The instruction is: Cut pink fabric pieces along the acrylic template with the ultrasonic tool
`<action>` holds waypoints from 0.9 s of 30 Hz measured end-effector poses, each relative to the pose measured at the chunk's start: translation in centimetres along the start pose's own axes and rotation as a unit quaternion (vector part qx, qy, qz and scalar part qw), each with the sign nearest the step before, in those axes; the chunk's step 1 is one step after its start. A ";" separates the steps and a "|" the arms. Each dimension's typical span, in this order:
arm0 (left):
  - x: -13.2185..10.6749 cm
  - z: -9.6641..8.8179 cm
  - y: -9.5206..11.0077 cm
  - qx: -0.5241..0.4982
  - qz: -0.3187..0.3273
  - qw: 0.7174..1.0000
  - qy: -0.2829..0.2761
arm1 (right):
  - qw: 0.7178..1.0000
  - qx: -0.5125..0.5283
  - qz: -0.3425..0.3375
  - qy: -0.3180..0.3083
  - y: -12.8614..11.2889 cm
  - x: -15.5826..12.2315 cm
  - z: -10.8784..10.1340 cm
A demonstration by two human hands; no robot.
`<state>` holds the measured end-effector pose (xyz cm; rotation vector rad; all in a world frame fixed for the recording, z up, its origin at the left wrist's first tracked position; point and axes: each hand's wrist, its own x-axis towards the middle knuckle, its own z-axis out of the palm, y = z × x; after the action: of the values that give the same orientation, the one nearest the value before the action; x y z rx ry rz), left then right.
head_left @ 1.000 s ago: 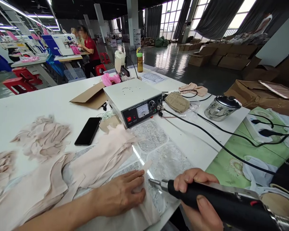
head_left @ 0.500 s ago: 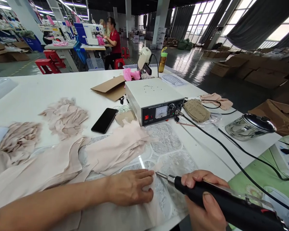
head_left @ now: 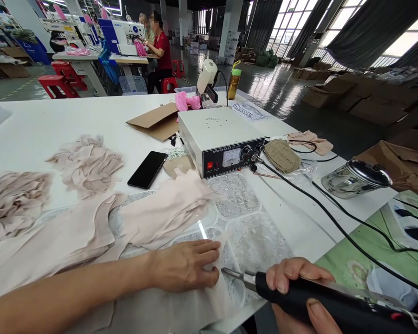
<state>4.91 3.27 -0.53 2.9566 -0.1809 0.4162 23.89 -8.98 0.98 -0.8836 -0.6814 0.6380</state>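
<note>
My left hand [head_left: 186,266] lies flat, fingers stretched out, pressing a pale pink fabric piece [head_left: 181,313] onto a scratched glass plate [head_left: 254,241] at the table's near edge. My right hand [head_left: 299,292] is wrapped round a black handheld cutting tool [head_left: 334,308], whose metal tip [head_left: 230,272] touches the fabric just beside my left fingertips. A black cable [head_left: 334,227] runs from the tool to a white control box [head_left: 219,139] with a dial and red button.
Stacks of pink fabric pieces [head_left: 87,162] lie at the left, near a black phone [head_left: 147,169]. A steel lidded pot [head_left: 355,178], cardboard [head_left: 156,121], a bottle [head_left: 233,83] and boxes stand around. A person in red [head_left: 162,48] works at a sewing machine far behind.
The tool tip has slid down nearer to me along the fabric beside my left fingers. My left hand has stayed pressed on the fabric; the camera has shifted slightly.
</note>
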 end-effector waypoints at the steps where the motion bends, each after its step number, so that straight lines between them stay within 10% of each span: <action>1: 0.0 0.0 0.0 0.001 0.001 1.000 -0.002 | 1.000 0.005 0.000 0.003 0.1 0.0 0.0; 27: -0.1 0.2 0.1 0.009 -0.009 1.000 0.012 | 0.999 0.030 -0.011 -0.004 0.6 0.3 0.0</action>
<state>4.85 3.14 -0.77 2.9674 -0.1495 0.4517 23.92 -8.42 0.53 -0.8178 -0.6756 0.6393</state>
